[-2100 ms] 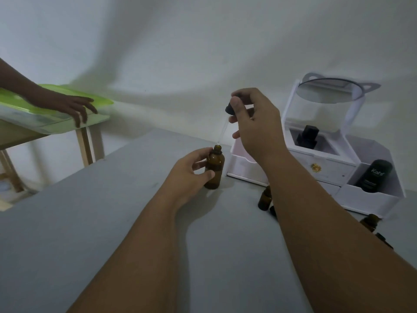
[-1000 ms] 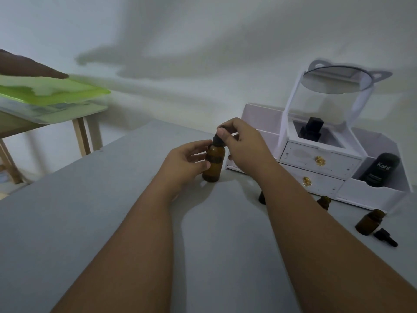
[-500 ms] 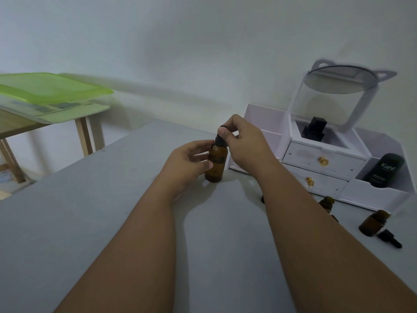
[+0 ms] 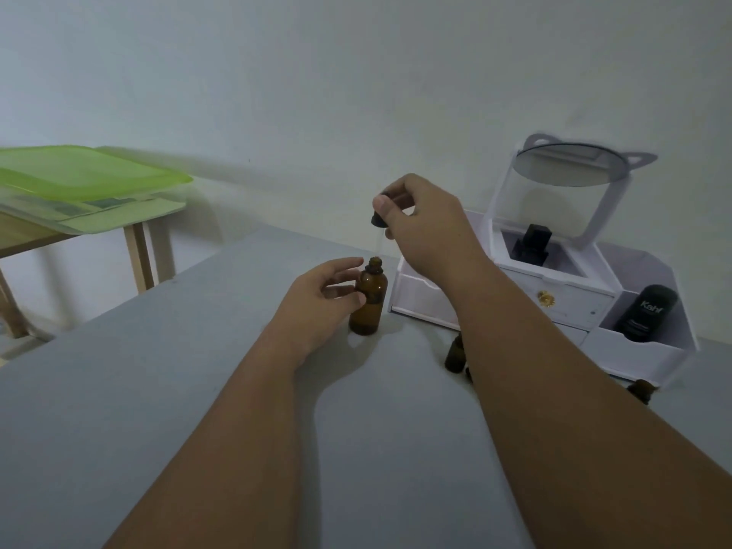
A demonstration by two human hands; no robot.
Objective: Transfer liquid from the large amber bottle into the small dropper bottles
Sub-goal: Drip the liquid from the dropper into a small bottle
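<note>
Here, at upper left, a lime-green plastic lid [image 4: 91, 176] lies on a wooden side table [image 4: 23, 235]. At centre, on the grey tabletop [image 4: 119, 390], the left hand [image 4: 317, 307] curls loosely round the upright large amber glass bottle [image 4: 370, 307], whose neck is uncapped. Just above it, the right hand [image 4: 424, 227] pinches a black dropper cap [image 4: 378, 220]; its glass tube is too faint to trace. The right forearm half hides a small amber dropper bottle [image 4: 455, 354]. At right stands a white cosmetics organiser [image 4: 554, 295] holding a black tube [image 4: 643, 315].

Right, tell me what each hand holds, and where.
Right hand pinches the dropper by its black cap; left hand grips the large amber bottle at its upper body.
</note>
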